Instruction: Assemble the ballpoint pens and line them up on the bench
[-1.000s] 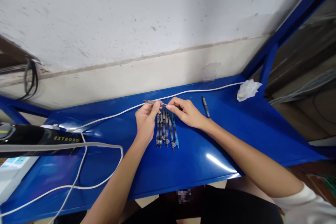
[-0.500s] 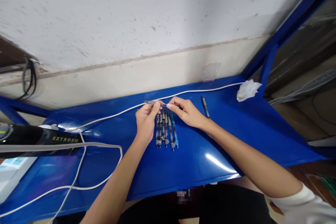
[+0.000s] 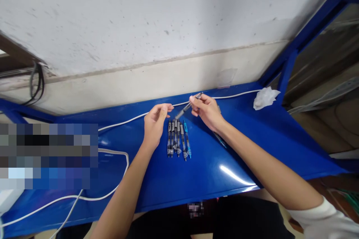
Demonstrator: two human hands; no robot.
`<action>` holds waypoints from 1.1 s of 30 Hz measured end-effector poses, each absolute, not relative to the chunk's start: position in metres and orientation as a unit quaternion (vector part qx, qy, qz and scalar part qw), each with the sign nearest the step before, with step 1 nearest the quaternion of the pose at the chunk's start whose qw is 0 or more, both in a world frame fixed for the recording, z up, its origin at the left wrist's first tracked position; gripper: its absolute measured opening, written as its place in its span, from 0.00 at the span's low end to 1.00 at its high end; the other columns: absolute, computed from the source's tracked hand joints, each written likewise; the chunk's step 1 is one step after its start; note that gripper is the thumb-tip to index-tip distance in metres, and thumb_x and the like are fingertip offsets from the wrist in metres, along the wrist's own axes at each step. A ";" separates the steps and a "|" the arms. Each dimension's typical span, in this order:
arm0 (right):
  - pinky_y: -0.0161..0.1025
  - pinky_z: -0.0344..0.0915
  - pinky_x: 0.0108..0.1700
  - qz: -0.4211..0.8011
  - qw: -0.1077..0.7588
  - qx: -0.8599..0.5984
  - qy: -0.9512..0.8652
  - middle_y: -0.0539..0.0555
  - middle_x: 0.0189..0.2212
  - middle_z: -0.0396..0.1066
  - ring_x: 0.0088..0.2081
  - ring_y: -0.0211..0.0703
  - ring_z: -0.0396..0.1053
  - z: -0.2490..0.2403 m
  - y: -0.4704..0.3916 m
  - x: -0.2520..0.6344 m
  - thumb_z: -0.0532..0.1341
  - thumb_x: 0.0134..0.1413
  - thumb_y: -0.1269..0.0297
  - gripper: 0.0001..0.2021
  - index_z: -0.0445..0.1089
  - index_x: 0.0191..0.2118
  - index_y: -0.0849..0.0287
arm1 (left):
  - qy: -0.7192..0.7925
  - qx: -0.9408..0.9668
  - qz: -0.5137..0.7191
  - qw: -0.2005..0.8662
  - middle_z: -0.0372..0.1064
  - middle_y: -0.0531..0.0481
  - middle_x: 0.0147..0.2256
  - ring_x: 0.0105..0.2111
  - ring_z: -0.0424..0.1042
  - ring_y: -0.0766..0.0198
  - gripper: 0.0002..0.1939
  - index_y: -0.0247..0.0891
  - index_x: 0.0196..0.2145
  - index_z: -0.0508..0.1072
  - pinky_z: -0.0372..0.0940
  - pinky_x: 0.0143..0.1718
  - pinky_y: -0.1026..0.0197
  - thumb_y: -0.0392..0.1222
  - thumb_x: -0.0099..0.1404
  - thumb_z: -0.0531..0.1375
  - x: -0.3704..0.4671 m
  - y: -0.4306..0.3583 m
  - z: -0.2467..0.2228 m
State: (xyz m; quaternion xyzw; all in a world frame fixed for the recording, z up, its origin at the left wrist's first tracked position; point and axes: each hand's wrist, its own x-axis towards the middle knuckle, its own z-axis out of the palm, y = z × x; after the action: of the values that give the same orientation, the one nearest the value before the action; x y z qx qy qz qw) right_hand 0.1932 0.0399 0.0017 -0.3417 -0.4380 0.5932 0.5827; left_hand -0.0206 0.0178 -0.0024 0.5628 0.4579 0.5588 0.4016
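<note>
My right hand pinches a grey and clear pen, tilted with its dark end up past the fingertips. The pen's lower grey end hangs above a row of pens. To the left, my left hand is closed, thumb against the curled fingers; whether anything small is between them cannot be seen. Below and between the hands, several grey-topped pens lie side by side on the blue table, with a light-blue pen at their right end. Another pen lies partly hidden under my right hand and forearm.
A white cable runs along the back of the table and loops at the left. Crumpled white tissue sits at the back right by the blue frame. A speckled wall stands behind. The left side is blurred out.
The pen that both hands held level has gone to my right hand, which has moved up and right and tilted it. My left hand has let go of it and stays nearly in place.
</note>
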 end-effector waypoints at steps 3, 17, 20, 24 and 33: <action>0.36 0.70 0.37 0.628 0.618 -0.315 -0.353 0.47 0.34 0.73 0.34 0.36 0.70 0.005 0.047 0.200 0.78 0.54 0.48 0.20 0.71 0.34 0.53 | 0.538 0.644 0.469 0.277 0.81 0.47 0.37 0.37 0.78 0.59 0.18 0.40 0.39 0.81 0.67 0.38 0.59 0.58 0.75 0.63 -0.038 0.025 0.000; 0.35 0.40 0.17 0.804 0.571 -0.138 -0.093 0.40 0.17 0.40 0.17 0.34 0.35 0.012 0.055 0.235 0.52 0.75 0.49 0.25 0.42 0.27 0.50 | 0.616 0.761 0.131 0.157 0.77 0.52 0.30 0.31 0.74 0.58 0.15 0.44 0.32 0.75 0.58 0.33 0.57 0.56 0.69 0.65 -0.064 0.029 0.008; 0.36 0.37 0.17 0.798 0.586 -0.124 -0.069 0.40 0.17 0.36 0.17 0.34 0.33 0.010 0.055 0.241 0.50 0.72 0.51 0.24 0.38 0.27 0.50 | 0.604 0.770 0.127 0.164 0.77 0.53 0.30 0.30 0.73 0.59 0.15 0.44 0.31 0.75 0.58 0.33 0.57 0.56 0.70 0.64 -0.066 0.029 0.007; 0.36 0.37 0.17 0.794 0.593 -0.112 -0.069 0.39 0.17 0.35 0.17 0.34 0.32 0.008 0.055 0.242 0.55 0.69 0.53 0.24 0.37 0.28 0.50 | 0.596 0.775 0.133 0.164 0.77 0.52 0.30 0.30 0.73 0.59 0.16 0.44 0.31 0.75 0.58 0.33 0.57 0.57 0.70 0.64 -0.065 0.029 0.008; 0.36 0.39 0.18 0.792 0.603 -0.082 -0.046 0.39 0.18 0.36 0.17 0.34 0.35 0.010 0.053 0.241 0.54 0.71 0.52 0.24 0.36 0.30 0.49 | 0.571 0.792 0.124 0.177 0.77 0.51 0.33 0.33 0.74 0.58 0.12 0.44 0.33 0.75 0.59 0.34 0.57 0.53 0.69 0.64 -0.062 0.024 0.011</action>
State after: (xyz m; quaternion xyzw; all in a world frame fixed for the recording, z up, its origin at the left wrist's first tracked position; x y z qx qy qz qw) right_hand 0.2413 0.0531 0.0105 -0.0816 -0.0459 0.7922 0.6030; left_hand -0.0617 0.0242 0.0108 0.7924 0.5705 0.1242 0.1766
